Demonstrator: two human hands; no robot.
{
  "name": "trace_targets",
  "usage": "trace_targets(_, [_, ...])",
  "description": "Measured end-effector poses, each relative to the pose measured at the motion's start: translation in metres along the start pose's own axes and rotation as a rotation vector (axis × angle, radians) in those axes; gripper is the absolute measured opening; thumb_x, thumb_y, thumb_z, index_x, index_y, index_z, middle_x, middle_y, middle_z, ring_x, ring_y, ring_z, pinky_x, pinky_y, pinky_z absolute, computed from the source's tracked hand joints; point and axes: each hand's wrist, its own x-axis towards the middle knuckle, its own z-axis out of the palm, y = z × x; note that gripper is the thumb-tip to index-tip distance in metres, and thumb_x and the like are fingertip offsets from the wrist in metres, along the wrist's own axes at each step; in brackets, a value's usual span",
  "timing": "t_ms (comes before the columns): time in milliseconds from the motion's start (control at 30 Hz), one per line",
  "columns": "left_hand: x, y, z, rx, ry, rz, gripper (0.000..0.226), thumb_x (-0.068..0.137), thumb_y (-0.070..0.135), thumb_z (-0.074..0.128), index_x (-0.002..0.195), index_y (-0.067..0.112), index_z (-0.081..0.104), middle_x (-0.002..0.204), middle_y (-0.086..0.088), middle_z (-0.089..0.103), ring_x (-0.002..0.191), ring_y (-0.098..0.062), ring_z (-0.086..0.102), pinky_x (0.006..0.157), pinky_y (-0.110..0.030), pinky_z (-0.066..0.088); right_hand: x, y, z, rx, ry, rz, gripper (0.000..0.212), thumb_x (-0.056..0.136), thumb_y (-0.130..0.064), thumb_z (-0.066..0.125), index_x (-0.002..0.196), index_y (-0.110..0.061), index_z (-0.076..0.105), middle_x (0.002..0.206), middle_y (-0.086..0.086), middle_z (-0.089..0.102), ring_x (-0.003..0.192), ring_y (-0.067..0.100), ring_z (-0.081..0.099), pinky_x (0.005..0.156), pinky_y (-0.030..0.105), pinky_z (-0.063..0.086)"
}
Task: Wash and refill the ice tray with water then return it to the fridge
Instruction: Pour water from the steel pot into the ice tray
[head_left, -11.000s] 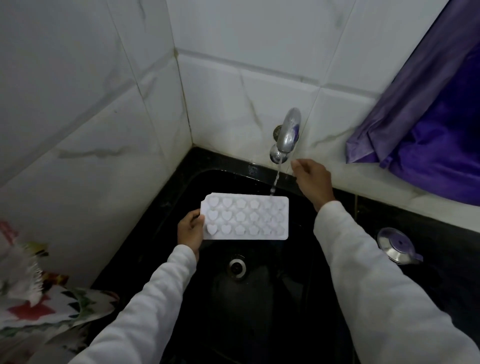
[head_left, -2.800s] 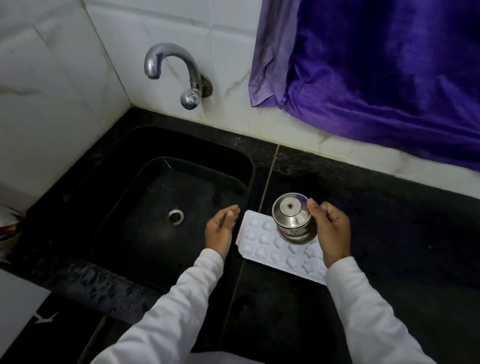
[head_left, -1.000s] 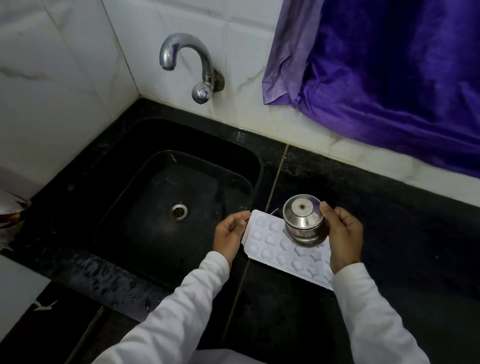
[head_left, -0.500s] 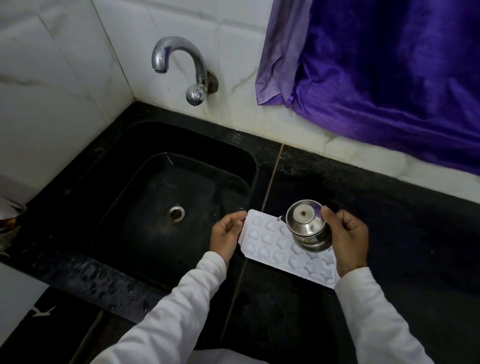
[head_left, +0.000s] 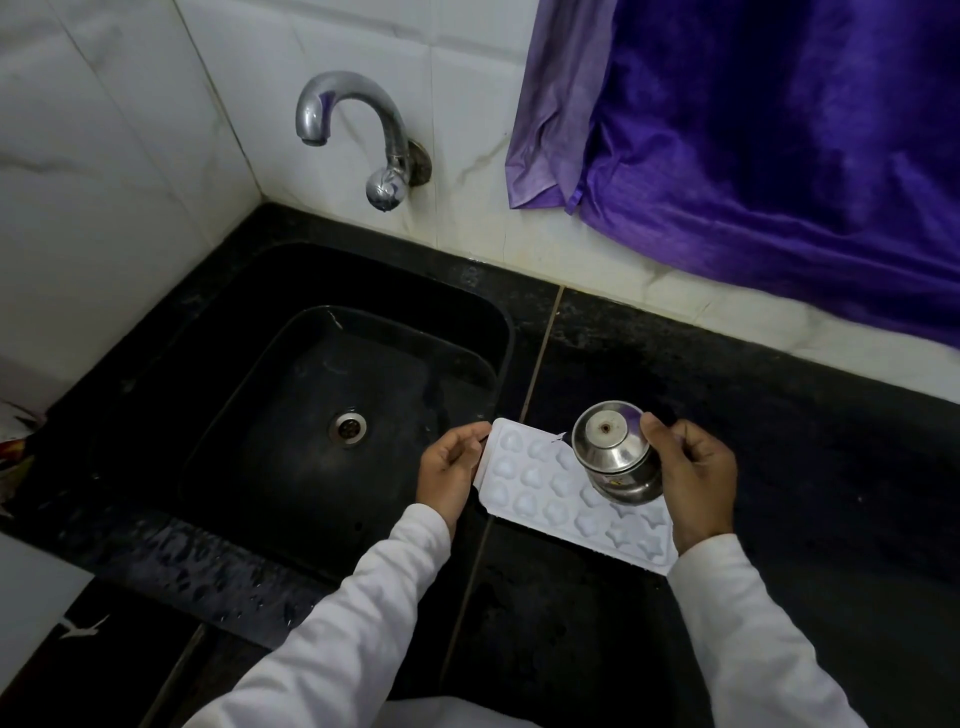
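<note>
A white ice tray (head_left: 540, 486) with heart and star shaped cells lies flat on the black counter (head_left: 810, 426), just right of the sink. My left hand (head_left: 449, 467) grips the tray's left short edge. My right hand (head_left: 691, 475) holds a small steel pot (head_left: 615, 454) tipped over the tray's middle, its base turned toward me. The pot hides a few cells. I cannot make out a stream of water from it.
A black sink (head_left: 291, 415) with a round drain (head_left: 347, 427) sits to the left. A chrome tap (head_left: 358, 135) juts from the white tiled wall, with no water running. A purple cloth (head_left: 769, 135) hangs at the upper right. Water drops lie on the counter's front edge.
The tray went from under the running tap in the sink to the counter. My left hand took hold of its left edge, and the tipped pot has shifted slightly over it.
</note>
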Motion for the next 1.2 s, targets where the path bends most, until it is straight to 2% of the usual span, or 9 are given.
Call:
trace_targets(600, [-0.001, 0.000, 0.000, 0.014, 0.009, -0.017, 0.024, 0.100, 0.001, 0.052, 0.115, 0.006, 0.070, 0.117, -0.007, 0.074, 0.113, -0.024, 0.069, 0.105, -0.048, 0.051, 0.001, -0.005, -0.001, 0.003, 0.015, 0.001, 0.051, 0.090, -0.018, 0.071, 0.062, 0.003, 0.035, 0.064, 0.011, 0.036, 0.064, 0.021, 0.033, 0.061, 0.028, 0.036])
trace_targets(700, [-0.002, 0.001, 0.000, 0.018, 0.007, -0.013, 0.025, 0.100, 0.001, 0.052, 0.114, 0.007, 0.071, 0.117, -0.006, 0.074, 0.114, -0.024, 0.069, 0.105, -0.049, 0.051, 0.000, -0.004, -0.003, 0.059, 0.021, 0.035, 0.050, 0.091, -0.020, 0.071, 0.065, 0.007, 0.038, 0.065, 0.012, 0.039, 0.065, 0.021, 0.036, 0.065, 0.030, 0.037])
trace_targets(867, [-0.002, 0.002, 0.000, 0.023, 0.007, -0.014, 0.025, 0.100, 0.001, 0.051, 0.113, 0.008, 0.072, 0.115, -0.006, 0.075, 0.112, -0.024, 0.069, 0.104, -0.049, 0.051, -0.001, -0.007, -0.006, 0.162, 0.015, 0.097, 0.054, 0.077, -0.039, 0.076, 0.065, 0.003, 0.045, 0.071, 0.015, 0.045, 0.074, 0.025, 0.041, 0.073, 0.040, 0.039])
trace_targets(1000, [-0.004, 0.003, 0.000, 0.017, 0.000, -0.007, 0.026, 0.099, 0.000, 0.051, 0.110, 0.010, 0.072, 0.114, -0.006, 0.075, 0.112, -0.024, 0.069, 0.103, -0.047, 0.052, 0.000, -0.006, -0.012, 0.161, 0.015, 0.078, 0.056, 0.077, -0.040, 0.076, 0.064, 0.002, 0.041, 0.070, 0.015, 0.046, 0.072, 0.026, 0.042, 0.072, 0.042, 0.040])
trace_targets(1100, [-0.005, 0.005, 0.001, 0.005, 0.000, -0.004, 0.026, 0.099, -0.001, 0.051, 0.109, 0.010, 0.072, 0.112, -0.005, 0.076, 0.111, -0.024, 0.070, 0.101, -0.045, 0.053, 0.000, -0.004, -0.017, 0.138, 0.029, 0.047, 0.054, 0.085, -0.030, 0.075, 0.069, 0.008, 0.040, 0.071, 0.016, 0.048, 0.071, 0.025, 0.044, 0.070, 0.038, 0.042])
trace_targets(1200, [-0.006, 0.006, 0.001, 0.012, -0.011, 0.003, 0.027, 0.099, -0.002, 0.051, 0.107, 0.012, 0.073, 0.111, -0.003, 0.076, 0.111, -0.024, 0.070, 0.101, -0.044, 0.053, -0.001, -0.002, -0.021, 0.085, 0.063, 0.015, 0.050, 0.091, -0.018, 0.070, 0.072, 0.016, 0.039, 0.070, 0.015, 0.046, 0.062, 0.020, 0.042, 0.058, 0.023, 0.045])
